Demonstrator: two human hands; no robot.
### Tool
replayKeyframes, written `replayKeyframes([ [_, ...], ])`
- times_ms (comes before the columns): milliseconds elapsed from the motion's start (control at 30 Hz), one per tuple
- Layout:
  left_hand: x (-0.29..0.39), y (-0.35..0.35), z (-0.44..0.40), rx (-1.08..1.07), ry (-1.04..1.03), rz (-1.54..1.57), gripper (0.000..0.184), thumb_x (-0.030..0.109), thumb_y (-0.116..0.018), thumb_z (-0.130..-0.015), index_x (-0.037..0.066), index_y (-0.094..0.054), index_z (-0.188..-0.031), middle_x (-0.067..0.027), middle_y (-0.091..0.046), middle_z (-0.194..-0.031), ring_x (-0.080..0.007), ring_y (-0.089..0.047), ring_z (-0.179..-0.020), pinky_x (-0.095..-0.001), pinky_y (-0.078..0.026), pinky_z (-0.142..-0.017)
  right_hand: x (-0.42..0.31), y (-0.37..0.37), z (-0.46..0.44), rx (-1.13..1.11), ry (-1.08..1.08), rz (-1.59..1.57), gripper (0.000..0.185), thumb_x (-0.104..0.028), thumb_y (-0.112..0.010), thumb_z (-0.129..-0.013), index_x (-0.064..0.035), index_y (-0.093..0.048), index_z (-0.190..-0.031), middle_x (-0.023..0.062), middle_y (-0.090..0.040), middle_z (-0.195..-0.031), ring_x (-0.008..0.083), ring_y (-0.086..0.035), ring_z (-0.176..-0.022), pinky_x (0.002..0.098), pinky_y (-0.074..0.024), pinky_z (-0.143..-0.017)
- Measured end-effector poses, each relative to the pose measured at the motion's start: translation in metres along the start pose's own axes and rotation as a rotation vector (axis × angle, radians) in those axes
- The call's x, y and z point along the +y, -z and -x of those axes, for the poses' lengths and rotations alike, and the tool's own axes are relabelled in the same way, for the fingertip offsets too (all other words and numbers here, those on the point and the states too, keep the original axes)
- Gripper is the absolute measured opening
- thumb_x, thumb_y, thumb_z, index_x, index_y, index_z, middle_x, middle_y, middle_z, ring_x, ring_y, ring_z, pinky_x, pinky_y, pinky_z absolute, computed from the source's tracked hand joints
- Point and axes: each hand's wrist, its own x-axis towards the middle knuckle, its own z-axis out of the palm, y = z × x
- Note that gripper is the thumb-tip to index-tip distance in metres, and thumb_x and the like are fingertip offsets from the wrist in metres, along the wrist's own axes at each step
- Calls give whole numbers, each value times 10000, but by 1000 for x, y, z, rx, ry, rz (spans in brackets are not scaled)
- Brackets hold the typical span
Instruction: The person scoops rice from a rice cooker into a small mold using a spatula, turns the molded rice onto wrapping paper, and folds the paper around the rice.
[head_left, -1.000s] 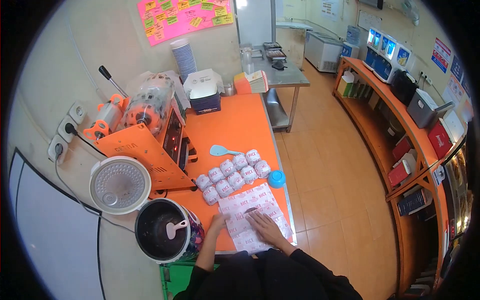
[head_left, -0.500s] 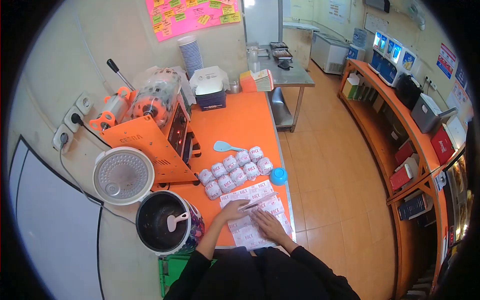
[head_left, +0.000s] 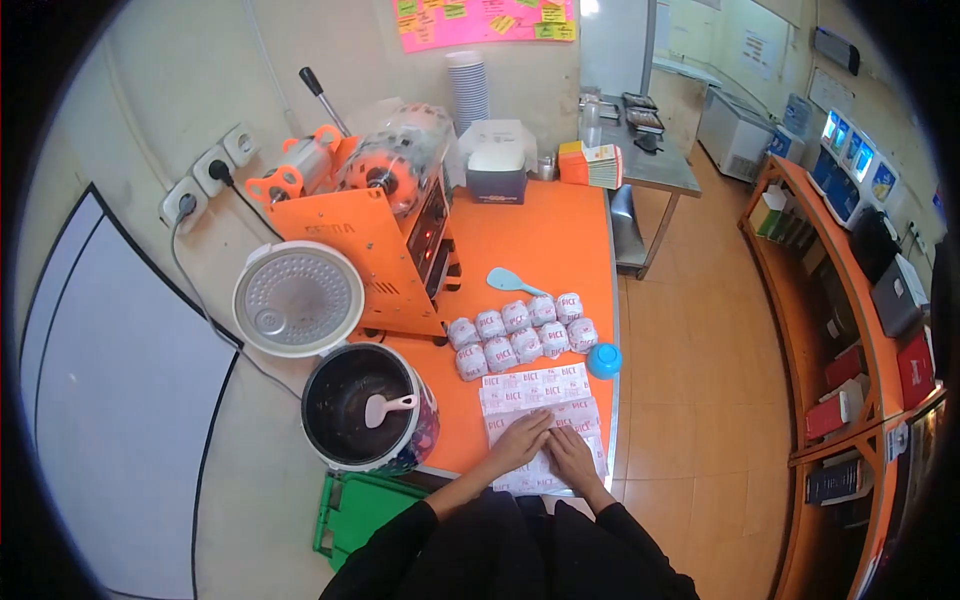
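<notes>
Printed paper wrappers (head_left: 545, 384) lie spread at the front of the orange table. My left hand (head_left: 522, 440) rests on the upper sheet, palm down with the fingers stretched out flat. Beside it, my right hand (head_left: 574, 460) also lies on the paper, its fingers extended and close to those of the left. Just beyond the sheets stand two rows of wrapped rice balls (head_left: 526, 346). A small blue bowl (head_left: 604, 361) is at the right end of these rows, and a light blue rice paddle (head_left: 512, 280) lies behind them.
Left of the papers stands an open rice cooker (head_left: 330, 440) with a pale paddle (head_left: 388, 407) inside. Behind it is an orange cup-sealing machine (head_left: 350, 240). Stacked cups (head_left: 468, 90) and a dark box (head_left: 497, 185) stand farther back. A green plastic stool or crate (head_left: 370, 510) sits below the cooker.
The view has shifted, so the scene sits farther right. The paper edge that stood raised between my hands now lies flatter. Both hands have come together on the sheet.
</notes>
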Motion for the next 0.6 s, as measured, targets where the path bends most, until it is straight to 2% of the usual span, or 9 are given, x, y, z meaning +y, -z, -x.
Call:
replayKeyframes([
  [67,11,7,10,-70,-161,-332,439,150,-474,-955,-27,-466,-1356,-184,-428,-1443,-315,-398,-1351,-420,-345,-1092,0,-1,7,25,-21,52,376,-105,-646,-775,-29,-565,-1133,137,-566,-1149,324,-541,-1077,420,-432,-932],
  [200,26,1,27,-164,-139,-522,527,122,-452,-926,-36,-365,-1421,-182,-326,-1511,-306,-314,-1405,-433,-301,-1115,-6,21,-3,95,-77,182,348,-100,-640,-796,-39,-567,-1130,138,-564,-1183,329,-558,-1054,421,-440,-903],
  [267,28,-11,34,-38,-122,-531,527,75,-490,-866,-60,-413,-1369,-195,-418,-1434,-311,-389,-1350,-433,-332,-1091,-3,25,-6,98,-83,200,350,-91,-638,-796,-40,-566,-1135,136,-568,-1177,325,-564,-1048,416,-441,-897],
  [300,27,-14,35,-38,-123,-528,527,75,-490,-866,-60,-413,-1369,-195,-418,-1434,-311,-389,-1350,-433,-332,-1091,6,19,-4,63,-89,91,330,-87,-629,-801,-44,-568,-1122,136,-574,-1154,317,-566,-1050,412,-441,-897],
  [333,24,-17,35,50,-71,-436,468,42,-501,-842,-55,-458,-1297,-198,-469,-1349,-320,-440,-1285,-425,-366,-1055,15,12,-3,28,-96,-18,309,-83,-620,-805,-47,-570,-1109,137,-579,-1132,308,-569,-1052,407,-442,-896],
  [367,22,-19,35,138,-18,-343,411,8,-511,-818,-51,-502,-1225,-201,-521,-1264,-329,-491,-1221,-417,-401,-1020,21,6,0,26,-96,-14,309,-83,-620,-805,-47,-570,-1109,137,-579,-1132,308,-569,-1052,407,-442,-896],
  [400,18,-20,34,140,-19,-340,411,8,-511,-818,-51,-502,-1225,-201,-521,-1264,-329,-491,-1221,-417,-401,-1020,26,0,5,-15,-148,-68,283,-79,-614,-808,-46,-572,-1086,140,-584,-1100,304,-571,-1045,406,-442,-897],
  [500,-1,-22,32,284,244,28,219,-62,-536,-749,-7,-530,-961,-166,-561,-981,-348,-566,-1004,-412,-466,-851,35,6,4,-63,-178,-133,232,-64,-603,-808,-40,-570,-1036,138,-599,-1035,304,-578,-1001,409,-444,-869],
  [600,-11,-7,27,222,91,-148,172,-67,-541,-758,0,-558,-915,-146,-580,-929,-341,-576,-989,-416,-467,-815,39,14,-9,-75,-166,-94,216,-57,-605,-795,-36,-566,-1006,120,-616,-967,310,-582,-923,418,-439,-811],
])
